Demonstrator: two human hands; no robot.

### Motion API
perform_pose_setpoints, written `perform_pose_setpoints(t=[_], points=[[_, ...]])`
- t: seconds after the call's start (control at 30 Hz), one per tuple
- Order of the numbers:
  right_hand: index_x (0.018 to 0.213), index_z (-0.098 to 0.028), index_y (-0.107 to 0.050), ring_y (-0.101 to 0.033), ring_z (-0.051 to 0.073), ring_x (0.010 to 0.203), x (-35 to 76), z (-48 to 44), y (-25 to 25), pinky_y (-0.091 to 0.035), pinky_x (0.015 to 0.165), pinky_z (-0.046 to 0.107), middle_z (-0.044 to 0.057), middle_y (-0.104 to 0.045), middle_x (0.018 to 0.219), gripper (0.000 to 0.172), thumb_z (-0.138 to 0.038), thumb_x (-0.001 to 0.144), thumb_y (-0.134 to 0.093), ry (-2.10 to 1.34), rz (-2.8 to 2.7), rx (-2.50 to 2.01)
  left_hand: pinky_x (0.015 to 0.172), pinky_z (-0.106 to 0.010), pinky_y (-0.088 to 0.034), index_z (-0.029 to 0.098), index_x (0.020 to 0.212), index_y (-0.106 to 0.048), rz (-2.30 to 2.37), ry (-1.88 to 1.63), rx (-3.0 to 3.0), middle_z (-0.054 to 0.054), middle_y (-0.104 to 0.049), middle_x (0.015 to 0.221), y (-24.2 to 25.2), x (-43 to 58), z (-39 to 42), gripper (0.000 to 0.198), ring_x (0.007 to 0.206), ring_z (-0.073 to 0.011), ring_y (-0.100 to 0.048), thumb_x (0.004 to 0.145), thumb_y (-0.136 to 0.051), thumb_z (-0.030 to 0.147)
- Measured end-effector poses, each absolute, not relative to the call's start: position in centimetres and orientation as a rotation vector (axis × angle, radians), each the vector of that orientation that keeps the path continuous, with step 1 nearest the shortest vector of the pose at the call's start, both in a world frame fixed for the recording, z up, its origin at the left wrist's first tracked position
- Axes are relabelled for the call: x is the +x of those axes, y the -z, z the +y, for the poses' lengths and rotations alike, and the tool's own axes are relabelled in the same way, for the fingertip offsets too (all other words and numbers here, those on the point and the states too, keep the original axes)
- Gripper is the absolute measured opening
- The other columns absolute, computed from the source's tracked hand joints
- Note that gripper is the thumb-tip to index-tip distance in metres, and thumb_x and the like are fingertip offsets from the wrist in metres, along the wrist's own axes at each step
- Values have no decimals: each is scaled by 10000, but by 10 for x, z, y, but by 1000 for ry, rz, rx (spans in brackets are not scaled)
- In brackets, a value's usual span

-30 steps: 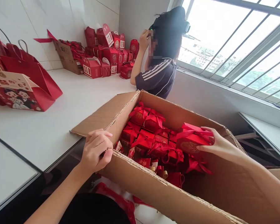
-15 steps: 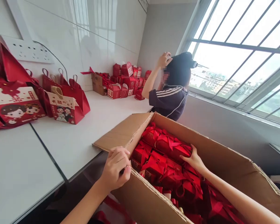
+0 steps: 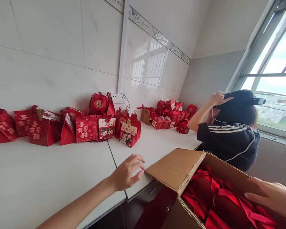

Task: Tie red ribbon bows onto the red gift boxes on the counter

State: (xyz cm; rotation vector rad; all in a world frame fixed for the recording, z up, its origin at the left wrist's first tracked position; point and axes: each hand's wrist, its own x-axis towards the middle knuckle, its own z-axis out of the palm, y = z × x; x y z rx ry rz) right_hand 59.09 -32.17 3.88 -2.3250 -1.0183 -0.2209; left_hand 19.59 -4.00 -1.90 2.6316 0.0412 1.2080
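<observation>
Cardboard box (image 3: 178,168): open, top facing up, at lower right against the edge of the white surface (image 3: 50,178). One flap is folded out flat to the left, over the surface. The long edge in view runs away toward a seated person (image 3: 231,140).
Contents: red gift boxes (image 3: 219,203) with ribbons.
Right hand (image 3: 273,196): over the contents, grip apart, fingers flat, clasping nothing.
Left hand (image 3: 127,173): just beside the flap, above the surface, grip apart, empty.
Red paper bags (image 3: 87,128): along the wall.

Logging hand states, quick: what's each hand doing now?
Left hand: open, empty, over the counter by the cardboard flap.
Right hand: open, over the red boxes, holding nothing.
</observation>
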Motion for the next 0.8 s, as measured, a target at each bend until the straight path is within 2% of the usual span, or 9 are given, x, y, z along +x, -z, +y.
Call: perform_pose_setpoints(t=[0.07, 0.1, 0.23, 0.3, 0.47, 0.67, 0.73, 0.8], points=[[759, -380, -662, -685, 324, 626, 549, -269, -60, -496, 640, 475, 128, -713, 695, 237, -561, 611, -626, 63, -1366, -2352, 837, -320, -514, 193, 789, -580, 237, -1234, 2707, -62, -630, 957, 18, 161, -12, 186, 951, -178, -592, 884, -421, 190], [828, -368, -665, -696, 302, 679, 524, -241, -68, -506, 665, 452, 118, -723, 752, 245, -547, 697, -560, 12, -1540, -2331, 806, -307, -517, 192, 760, -578, 343, -1229, 2738, -56, -632, 937, 19, 142, 0, 212, 914, -170, -595, 891, -411, 194], [995, -236, -641, -685, 287, 836, 424, -141, -81, -505, 748, 427, 108, -718, 923, 283, -381, 817, -476, 63, -2088, -2271, 730, -267, -507, 191, 720, -565, 741, -1253, 2748, -35, -627, 843, 33, 67, 27, 251, 838, -154, -591, 899, -390, 201], [1011, -194, -636, -675, 274, 871, 380, -97, -79, -494, 753, 399, 114, -701, 996, 262, -307, 850, -462, 84, -2319, -2145, 702, -254, -496, 191, 709, -555, 867, -1297, 2731, -26, -619, 790, 43, 36, 33, 239, 796, -148, -587, 886, -394, 179], [949, -146, -662, -661, 269, 886, 269, 3, -66, -462, 695, 318, 133, -687, 994, 184, -212, 841, -528, 57, -2594, -1738, 652, -257, -466, 182, 656, -526, 1075, -1354, 2734, -19, -588, 681, 58, -2, 40, 224, 692, -148, -553, 840, -411, 123], [878, -130, -674, -625, 200, 971, 122, 108, -48, -467, 823, 283, 113, -653, 1041, 149, -132, 862, -526, -63, -2559, -1334, 528, -213, -393, 183, 560, -460, 1063, -1269, 2857, 27, -487, 578, 69, 9, 39, 197, 494, -87, -411, 742, -465, 108], [1006, -125, -639, -571, 207, 1085, 79, 138, -44, -457, 911, 346, 106, -599, 1176, 164, -155, 877, -542, -105, -2453, -1274, 508, -210, -375, 181, 541, -441, 1033, -1228, 2896, 41, -457, 559, 74, 13, 36, 191, 464, -75, -363, 713, -492, 114], [1174, -147, -560, -501, 244, 1185, 46, 162, -39, -425, 975, 448, 107, -508, 1311, 293, -216, 890, -562, -142, -2316, -1256, 500, -214, -369, 181, 530, -419, 1033, -1201, 2913, 50, -419, 540, 77, 15, 35, 204, 448, -71, -329, 703, -514, 127]])
